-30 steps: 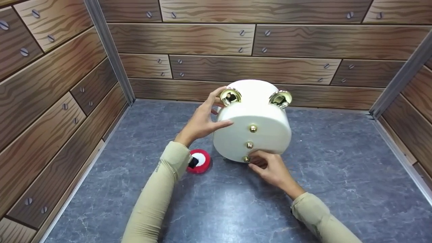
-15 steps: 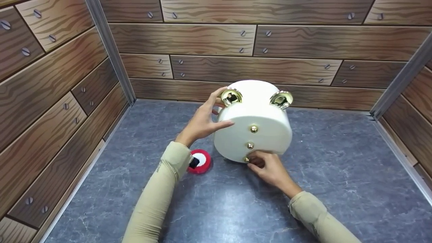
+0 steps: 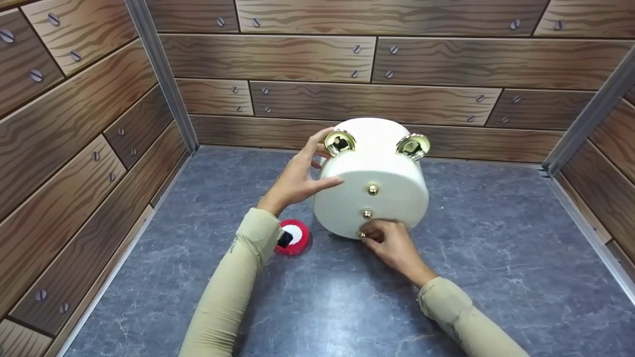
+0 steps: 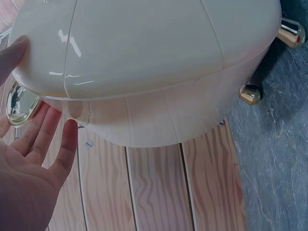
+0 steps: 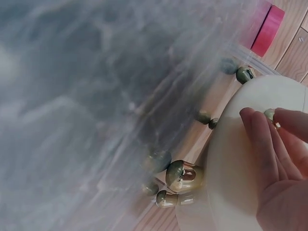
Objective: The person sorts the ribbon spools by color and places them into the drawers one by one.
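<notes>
A white rounded jewelry box (image 3: 342, 206) with two gold ears (image 3: 413, 146) and a column of three gold knobs stands on short gold feet (image 4: 250, 95). My left hand (image 3: 296, 179) holds its left side, thumb on the front face and fingers around the left ear (image 4: 21, 103). Thin seams cross the front in the left wrist view. My right hand (image 3: 397, 248) pinches the lowest knob (image 3: 362, 234) between thumb and index finger. That knob (image 5: 269, 114) is partly covered by the fingers in the right wrist view.
A red round object (image 3: 300, 245) with a white centre lies left of the box, partly hidden by my left wrist and a black piece on it. The floor (image 3: 173, 277) is grey and marbled. Wood-patterned walls (image 3: 307, 59) rise at the back and both sides.
My right hand has shifted slightly left and up, its fingers now closer around the lowest knob. My left hand and the box have stayed in place.
</notes>
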The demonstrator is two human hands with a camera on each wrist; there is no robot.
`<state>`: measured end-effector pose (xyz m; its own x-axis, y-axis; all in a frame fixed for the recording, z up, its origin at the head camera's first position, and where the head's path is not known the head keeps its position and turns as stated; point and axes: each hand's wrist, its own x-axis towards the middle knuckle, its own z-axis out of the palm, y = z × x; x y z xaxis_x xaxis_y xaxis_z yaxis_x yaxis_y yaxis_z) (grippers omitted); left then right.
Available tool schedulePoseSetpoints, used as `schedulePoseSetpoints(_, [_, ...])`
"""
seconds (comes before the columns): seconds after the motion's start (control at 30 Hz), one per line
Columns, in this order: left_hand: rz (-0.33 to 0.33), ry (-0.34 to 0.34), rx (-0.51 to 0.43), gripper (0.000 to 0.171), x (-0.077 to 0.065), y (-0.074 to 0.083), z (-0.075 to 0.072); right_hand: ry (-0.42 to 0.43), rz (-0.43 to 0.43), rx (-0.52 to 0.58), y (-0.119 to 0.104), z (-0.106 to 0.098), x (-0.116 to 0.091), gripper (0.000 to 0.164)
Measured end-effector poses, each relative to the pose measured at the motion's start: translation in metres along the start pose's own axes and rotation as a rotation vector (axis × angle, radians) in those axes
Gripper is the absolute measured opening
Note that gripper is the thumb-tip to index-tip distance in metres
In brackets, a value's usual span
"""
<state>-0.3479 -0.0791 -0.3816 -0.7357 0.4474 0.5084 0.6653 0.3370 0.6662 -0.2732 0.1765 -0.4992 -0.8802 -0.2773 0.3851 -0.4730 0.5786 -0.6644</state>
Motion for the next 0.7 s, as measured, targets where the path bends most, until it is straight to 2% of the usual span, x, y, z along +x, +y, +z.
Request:
schedulePoseSetpoints(0.27, [-0.005,0.002,-0.008,0.103,-0.0001,-0.0003,-0.0004,-0.001,-0.026,-0.050,-0.0010,-0.0001,0.0014,0.016])
schedulePoseSetpoints(0.7, [0.008,0.000,0.015,0.102,-0.0005,0.0005,-0.0007,-0.009,-0.121,-0.042,0.0047,-0.0011,0.0023,0.013])
